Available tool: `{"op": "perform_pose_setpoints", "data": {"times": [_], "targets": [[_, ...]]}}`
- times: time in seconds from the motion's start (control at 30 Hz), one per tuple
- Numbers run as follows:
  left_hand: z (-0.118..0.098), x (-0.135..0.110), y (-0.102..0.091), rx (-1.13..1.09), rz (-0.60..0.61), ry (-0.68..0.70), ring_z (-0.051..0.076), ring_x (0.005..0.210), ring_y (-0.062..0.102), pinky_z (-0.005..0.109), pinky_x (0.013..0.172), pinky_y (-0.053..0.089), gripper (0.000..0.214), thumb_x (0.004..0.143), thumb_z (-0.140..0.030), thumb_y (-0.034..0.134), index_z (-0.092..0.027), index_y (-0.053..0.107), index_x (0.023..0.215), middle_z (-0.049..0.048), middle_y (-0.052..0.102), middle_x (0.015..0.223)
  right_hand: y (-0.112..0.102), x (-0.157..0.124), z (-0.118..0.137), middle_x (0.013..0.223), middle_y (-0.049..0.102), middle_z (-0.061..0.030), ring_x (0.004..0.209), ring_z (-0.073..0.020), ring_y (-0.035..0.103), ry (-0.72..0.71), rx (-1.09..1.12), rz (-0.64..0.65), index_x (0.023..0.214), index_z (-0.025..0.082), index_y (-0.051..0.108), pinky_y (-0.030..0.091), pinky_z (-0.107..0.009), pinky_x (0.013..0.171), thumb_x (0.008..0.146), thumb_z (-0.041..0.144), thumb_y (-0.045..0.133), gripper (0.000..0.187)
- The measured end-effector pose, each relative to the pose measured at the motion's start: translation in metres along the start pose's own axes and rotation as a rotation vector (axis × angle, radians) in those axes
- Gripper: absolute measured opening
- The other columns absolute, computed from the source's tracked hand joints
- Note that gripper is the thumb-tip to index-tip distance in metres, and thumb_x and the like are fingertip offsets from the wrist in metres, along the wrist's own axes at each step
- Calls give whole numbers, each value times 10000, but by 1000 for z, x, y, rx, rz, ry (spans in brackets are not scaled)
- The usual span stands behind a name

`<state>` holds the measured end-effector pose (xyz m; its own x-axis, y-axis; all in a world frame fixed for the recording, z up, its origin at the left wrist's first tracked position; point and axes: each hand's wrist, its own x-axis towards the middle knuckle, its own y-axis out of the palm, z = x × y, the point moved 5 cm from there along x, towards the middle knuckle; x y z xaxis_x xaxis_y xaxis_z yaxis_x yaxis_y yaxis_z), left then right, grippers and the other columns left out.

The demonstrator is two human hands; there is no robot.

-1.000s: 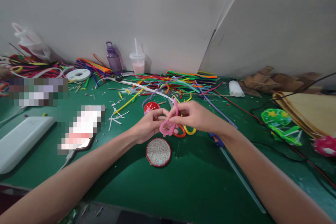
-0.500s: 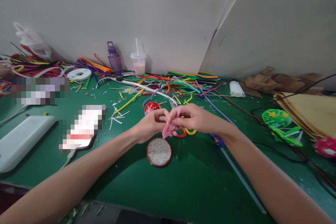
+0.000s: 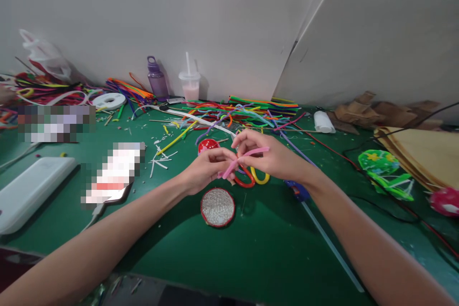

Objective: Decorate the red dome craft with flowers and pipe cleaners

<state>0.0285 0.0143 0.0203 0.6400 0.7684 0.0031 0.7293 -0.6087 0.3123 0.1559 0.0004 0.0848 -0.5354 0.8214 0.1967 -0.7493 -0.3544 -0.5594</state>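
A pink pipe cleaner (image 3: 254, 152) is pinched between my two hands above the table. My left hand (image 3: 210, 169) grips its lower end, with the fingers closed. Thumb and finger of my right hand (image 3: 263, 153) close on it near the middle, and one end sticks out across that hand. Below them lies a round dish of tiny white beads (image 3: 217, 207) with a red rim. Scissors (image 3: 260, 177) with red and yellow handles rest behind and under my hands, partly hidden. A red dotted piece (image 3: 208, 145) sits just beyond my left hand.
Colourful pipe cleaners (image 3: 240, 110) heap along the back by a purple bottle (image 3: 157, 79) and a lidded cup (image 3: 190, 86). A blue glue gun (image 3: 297, 190) with a long glue stick lies right. Phones and a white power bank (image 3: 36, 193) lie left. Green craft pieces (image 3: 385, 172) lie far right.
My right hand has shifted slightly right and turned, its fingers lifting. The pink pipe cleaner, bunched between the fingers before, now stretches out across my right hand.
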Motion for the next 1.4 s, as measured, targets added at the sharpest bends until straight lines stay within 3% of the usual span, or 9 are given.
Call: {"op": "perform_pose_setpoints", "data": {"times": [0.27,0.5,0.7,1.07,1.2,1.4], "targets": [[-1,2,-3,-61,-39,26,75,512,567,203,532,476,57,740,-153,669,-127,621,758,-5,599,606,-9,0,-3,743,578,17,646,-116,532,-48,-52,-117,967,202,532,391,-244,586,789,168,577,187],[-1,0,-1,-239,47,14,45,481,495,148,468,380,86,724,-66,596,-140,590,767,-24,531,578,-21,-1,-2,733,574,13,645,-121,538,-68,-37,-159,944,205,541,403,-241,577,784,191,598,170],[-4,-1,0,-341,79,3,44,493,468,138,465,354,65,716,-88,598,-151,581,726,-23,503,563,-29,-2,-4,748,591,5,647,-117,549,-53,-16,-185,952,205,563,411,-238,569,780,204,627,183],[-8,-3,3,-489,99,-47,30,488,428,114,410,331,156,587,-67,651,-141,550,681,-13,485,623,-39,-5,-1,724,621,-2,646,-136,577,-62,4,-192,977,200,557,418,-258,567,786,245,653,218],[-10,-4,2,-510,114,-43,40,517,466,121,453,392,130,618,-92,655,-132,573,710,-8,499,638,-44,-6,1,710,616,-1,632,-130,572,-74,-15,-235,952,192,564,414,-254,558,782,226,653,195],[-12,-4,-5,-381,76,93,82,699,577,156,638,504,229,682,-202,735,-124,607,857,14,577,780,-48,-4,-6,675,578,19,541,-99,514,-55,12,-272,953,181,570,373,-225,464,761,245,670,226]]}}
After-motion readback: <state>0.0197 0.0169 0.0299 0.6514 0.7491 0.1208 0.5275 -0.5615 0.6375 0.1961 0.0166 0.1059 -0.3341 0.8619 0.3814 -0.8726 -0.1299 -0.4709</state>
